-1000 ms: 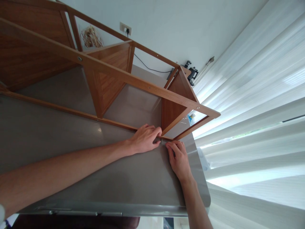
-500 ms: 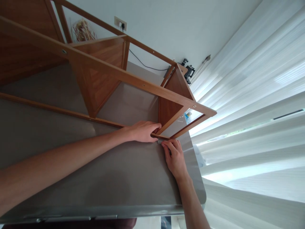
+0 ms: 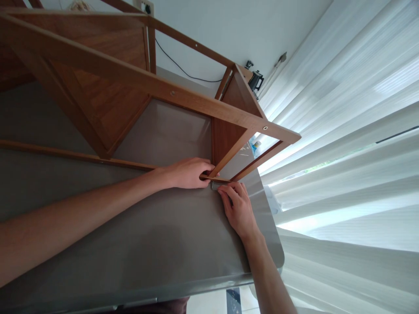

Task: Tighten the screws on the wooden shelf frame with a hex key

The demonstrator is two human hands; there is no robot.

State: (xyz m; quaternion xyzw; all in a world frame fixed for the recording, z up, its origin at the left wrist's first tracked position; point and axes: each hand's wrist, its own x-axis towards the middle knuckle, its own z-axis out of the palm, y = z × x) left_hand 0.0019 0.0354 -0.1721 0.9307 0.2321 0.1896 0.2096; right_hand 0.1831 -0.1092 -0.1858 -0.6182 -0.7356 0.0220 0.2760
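Note:
A wooden shelf unit [image 3: 131, 72] lies on its side across the grey table. My left hand [image 3: 188, 173] is closed around its lower rail, close to the corner where a short crosspiece meets it. Beside that corner, my right hand [image 3: 238, 207] pinches a small bent metal piece that looks like a hex key [image 3: 214, 186]. The key sits against or just in front of the rail's outer side; its exact contact point is too small to make out. Fingers hide part of the rail and the key.
The grey table [image 3: 157, 244] has a rounded right corner. White curtains [image 3: 343, 183] hang to the right. Behind the shelf are a dark kettle [image 3: 255, 80], a black cable [image 3: 183, 69] and a wall socket [image 3: 146, 7]. A shelf board [image 3: 234, 96] stands upright near the hands.
My view has shifted, so the shelf appears lower left and larger. Both hands keep their places at the rail's corner, the right fingers still on the metal piece, which shows slightly more clearly.

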